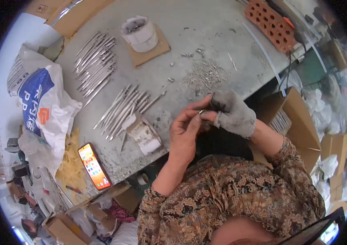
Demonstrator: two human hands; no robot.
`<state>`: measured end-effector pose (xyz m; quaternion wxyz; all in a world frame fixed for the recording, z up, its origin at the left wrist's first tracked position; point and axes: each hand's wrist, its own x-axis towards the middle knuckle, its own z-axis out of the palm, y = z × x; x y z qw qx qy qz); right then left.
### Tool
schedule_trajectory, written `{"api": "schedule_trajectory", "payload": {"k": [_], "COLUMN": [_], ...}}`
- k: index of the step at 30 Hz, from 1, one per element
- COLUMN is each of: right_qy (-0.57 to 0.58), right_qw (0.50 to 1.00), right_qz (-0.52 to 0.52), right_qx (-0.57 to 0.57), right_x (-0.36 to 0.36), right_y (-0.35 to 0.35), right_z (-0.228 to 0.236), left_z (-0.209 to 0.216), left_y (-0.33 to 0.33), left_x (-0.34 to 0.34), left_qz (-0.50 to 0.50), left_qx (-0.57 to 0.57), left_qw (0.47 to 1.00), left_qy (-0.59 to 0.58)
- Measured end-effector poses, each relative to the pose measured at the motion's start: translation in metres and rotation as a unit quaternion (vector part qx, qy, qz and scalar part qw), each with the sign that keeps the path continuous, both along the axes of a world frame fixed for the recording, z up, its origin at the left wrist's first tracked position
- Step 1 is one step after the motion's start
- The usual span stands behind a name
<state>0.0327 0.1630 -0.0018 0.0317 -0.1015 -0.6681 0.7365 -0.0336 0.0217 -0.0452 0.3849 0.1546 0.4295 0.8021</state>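
Note:
My left hand (184, 130) is bare, its thumb and fingers closed in a pinch on a small shiny metal piece (201, 111). My right hand (233, 115), in a grey, dirt-smudged glove with bare fingertips, meets it from the right. Its fingers are bent and closed at the same spot, but what they grip is hidden. Both hands are over the table's near edge. Just beyond them lies a heap of small metal pieces (207, 76). To their left, a bundle of slim metal rods (124, 107) rests by a small white box (144, 134).
Another pile of rods (96, 61) lies at the far left. A white tub (140, 36) stands on a cardboard square (159, 45). A lit phone (94, 165) and a white sack (45, 98) are left, a holed red brick (270, 25) far right, an open carton (300, 122) beside my right arm.

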Motion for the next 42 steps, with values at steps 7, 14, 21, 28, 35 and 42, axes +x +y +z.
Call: {"api": "schedule_trajectory", "payload": {"k": [7,14,21,28,35,42], "right_qy": [0.077,0.074,0.121,0.125,0.099,0.081], "right_qw": [0.944,0.956,0.905,0.835,0.802,0.923], "right_qz": [-0.019,-0.06,-0.085,-0.117,-0.104,-0.09], "right_qx": [0.319,0.277,0.4,0.522,0.58,0.365], "right_x": [0.026,0.045,0.051,0.052,0.04,0.018], "right_y": [0.002,0.0,-0.002,-0.011,-0.015,0.004], "right_z": [0.004,-0.001,-0.008,-0.012,-0.007,-0.012], "left_z": [0.011,0.021,0.024,0.029,0.03,0.031], "left_y": [-0.009,-0.005,-0.004,-0.001,0.005,0.013], "left_x": [0.009,0.026,0.03,0.033,0.016,-0.003], "left_qz": [0.031,0.003,0.027,0.035,0.098,0.122], "left_qx": [-0.104,-0.117,-0.211,-0.285,-0.217,-0.23], "left_qw": [0.984,0.982,0.939,0.856,0.702,0.645], "left_qy": [0.143,0.148,0.27,0.43,0.671,0.719]}}
